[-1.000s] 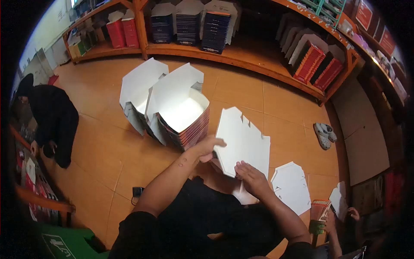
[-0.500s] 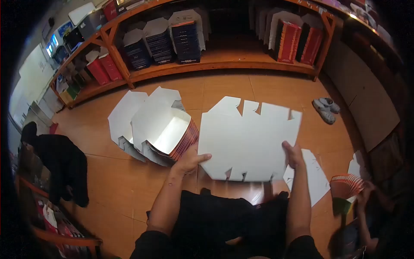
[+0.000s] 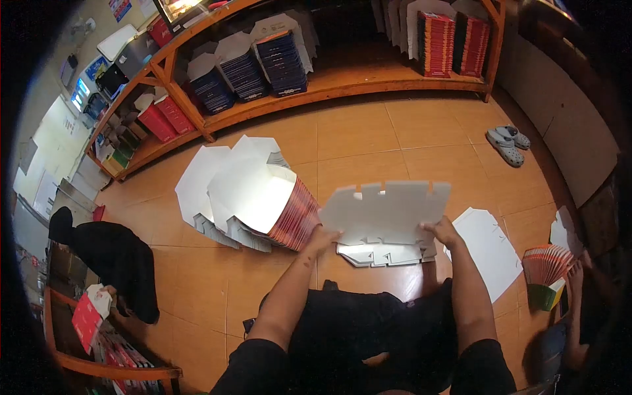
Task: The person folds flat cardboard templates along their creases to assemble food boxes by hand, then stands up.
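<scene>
A white flat cardboard box blank [image 3: 388,209], notched along its edges, is held up in front of me and tilted. My left hand [image 3: 321,241] pinches its near left corner, and my right hand [image 3: 442,232] grips the near right corner, with the thumb on the white face. Just below, more white blanks [image 3: 388,255] lie on the floor, partly hidden by the raised one. Close to my left hand, a nested stack of open boxes [image 3: 296,210] with white insides and red-orange patterned sides leans on the floor.
Another white blank [image 3: 486,250] lies at right, near a co-worker's hands [image 3: 577,273] and an orange box stack [image 3: 550,263]. At left a person in black [image 3: 122,263] bends by a red box [image 3: 87,322]. Grey clogs [image 3: 507,145] and a shelf [image 3: 355,85] with box stacks stand beyond.
The blank has tipped from facing me broadly to a flatter, foreshortened angle, uncovering blanks beneath it. Both hands still hold it. A red box has come into view beside the person at left.
</scene>
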Motion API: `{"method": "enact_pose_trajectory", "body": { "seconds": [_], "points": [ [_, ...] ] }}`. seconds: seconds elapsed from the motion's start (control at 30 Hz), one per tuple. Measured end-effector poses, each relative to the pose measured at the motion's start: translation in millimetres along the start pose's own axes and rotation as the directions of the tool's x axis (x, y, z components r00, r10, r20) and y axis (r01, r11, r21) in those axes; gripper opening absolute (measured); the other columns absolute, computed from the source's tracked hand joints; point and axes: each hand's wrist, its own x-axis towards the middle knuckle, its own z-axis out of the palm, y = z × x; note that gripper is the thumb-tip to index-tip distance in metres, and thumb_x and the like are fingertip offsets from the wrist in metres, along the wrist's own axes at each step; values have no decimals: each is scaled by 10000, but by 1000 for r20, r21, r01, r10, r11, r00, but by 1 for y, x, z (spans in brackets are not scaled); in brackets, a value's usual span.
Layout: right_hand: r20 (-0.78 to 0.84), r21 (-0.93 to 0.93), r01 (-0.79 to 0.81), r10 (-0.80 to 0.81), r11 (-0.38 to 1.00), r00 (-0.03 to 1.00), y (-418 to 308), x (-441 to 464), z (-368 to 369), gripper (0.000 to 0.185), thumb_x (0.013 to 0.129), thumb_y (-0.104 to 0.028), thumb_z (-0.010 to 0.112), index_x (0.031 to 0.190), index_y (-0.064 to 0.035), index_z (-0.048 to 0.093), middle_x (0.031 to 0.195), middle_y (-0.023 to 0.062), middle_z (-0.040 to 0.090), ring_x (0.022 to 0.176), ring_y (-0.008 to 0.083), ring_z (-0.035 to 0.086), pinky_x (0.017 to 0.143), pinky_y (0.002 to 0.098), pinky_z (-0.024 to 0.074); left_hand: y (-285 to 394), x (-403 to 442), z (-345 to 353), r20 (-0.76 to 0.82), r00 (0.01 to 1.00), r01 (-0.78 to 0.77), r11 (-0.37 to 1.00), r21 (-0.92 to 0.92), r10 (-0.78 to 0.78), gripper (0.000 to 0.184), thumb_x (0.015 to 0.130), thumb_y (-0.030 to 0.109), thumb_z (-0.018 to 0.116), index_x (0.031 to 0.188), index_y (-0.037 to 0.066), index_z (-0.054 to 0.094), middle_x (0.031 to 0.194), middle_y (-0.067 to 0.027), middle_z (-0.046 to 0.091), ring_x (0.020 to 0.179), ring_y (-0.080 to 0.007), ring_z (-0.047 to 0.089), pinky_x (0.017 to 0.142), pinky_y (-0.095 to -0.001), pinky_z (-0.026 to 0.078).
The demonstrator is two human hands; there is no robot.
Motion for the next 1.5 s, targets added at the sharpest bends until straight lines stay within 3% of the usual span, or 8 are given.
{"method": "enact_pose_trajectory", "body": {
  "seconds": [0.1,0.2,0.43,0.87,1.07,1.2,1.33,1.5],
  "points": [
    [40,168,-59,53,984,998,-22,4,-18,498,713,-112,725,1168,25,578,1060,142,651,967,242,620,870,364,491,56,-8,-17,88,994,-42,977,-210,61,505,776,113,731,1206,-64,532,1086,-155,642,970,-233,630,844,-356,517],
    [106,441,-83,40,894,994,-61,-19,-20,587,672,-71,692,1219,39,510,1040,159,630,957,263,619,865,378,505,91,-28,-44,381,924,336,527,-781,-24,616,787,91,661,1327,-57,403,1225,-196,566,1115,-309,583,962,-423,480],
    [298,745,-194,-58,639,953,-61,-29,-39,629,665,-72,655,1256,26,465,1109,167,596,1022,291,601,886,415,523,132,-77,-46,294,949,71,835,-545,111,631,811,120,679,1340,-60,385,1235,-182,555,1130,-292,576,949,-405,485],
    [-358,217,187,-100,958,928,-60,-30,42,451,808,1,448,1256,40,491,1114,157,616,1010,246,602,896,353,458,138,-103,-8,346,932,42,918,-394,106,649,823,205,699,1339,-43,393,1202,-167,560,1096,-266,564,907,-381,484],
    [-646,458,437,-48,774,762,-62,-16,94,401,955,-188,478,1289,31,442,1187,169,563,1053,223,555,913,335,435,142,-123,32,510,834,-162,977,-139,210,661,841,240,703,1346,-42,384,1211,-172,555,1100,-278,549,942,-384,458],
    [-544,415,272,-3,868,839,-56,-13,53,507,1007,-397,398,1325,-3,411,1208,162,539,1100,228,519,964,358,401,156,-110,-2,313,935,-149,985,-83,168,636,854,201,682,1347,-55,371,1211,-166,556,1085,-282,558,939,-394,465],
    [54,633,89,-159,769,986,-85,-42,7,778,950,-637,320,1450,-42,305,1408,175,417,1286,262,406,1065,379,340,139,-86,-40,79,996,-16,923,-384,50,616,813,107,689,1319,-69,386,1199,-189,558,1070,-268,581,893,-374,497],
    [37,622,-4,-24,783,999,-82,-56,15,959,839,-779,337,1449,-39,302,1426,178,398,1318,287,379,1070,410,348,133,-88,-34,55,998,-10,928,-372,32,615,807,105,698,1315,-62,395,1201,-187,556,1067,-269,582,893,-382,497]
  ]
}}
